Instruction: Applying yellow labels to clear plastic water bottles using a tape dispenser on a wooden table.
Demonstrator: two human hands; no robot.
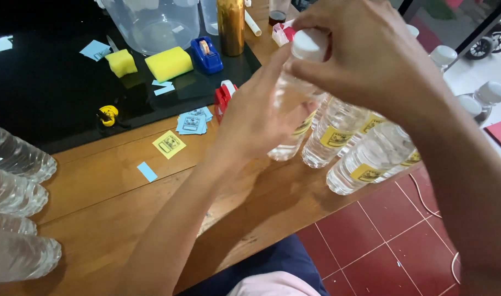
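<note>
Both forearms reach up from the bottom of the view over the wooden table (113, 219), meeting on one clear plastic bottle (294, 104) held tilted above the table edge. The left hand (250, 120) wraps the bottle's body, its fingers closed round the clear wall, while the right hand (365, 60) sits on top with its fingers (316, 66) pinched round the white cap (309, 45). Whether the cap is going on or coming off cannot be told. Just beyond the held bottle, a group of like bottles with yellow labels (343, 148) stands at the table edge, all capped; these look finished as far as labelling goes. Whether the held bottle carries a label is hard to say, since the left hand hides most of it, though a yellow edge shows near the palm. At the far left several clear bottles without visible labels (15, 208) lie stacked on their sides, seemingly not yet handled. Loose supplies lie between: a stack of blue slips (191, 121), a yellow slip (169, 144), a red tape dispenser (224, 98), a blue tape dispenser (206, 55) and two yellow sponges (168, 63). By that count the work looks partly done, with a fair share of bottles left.
</note>
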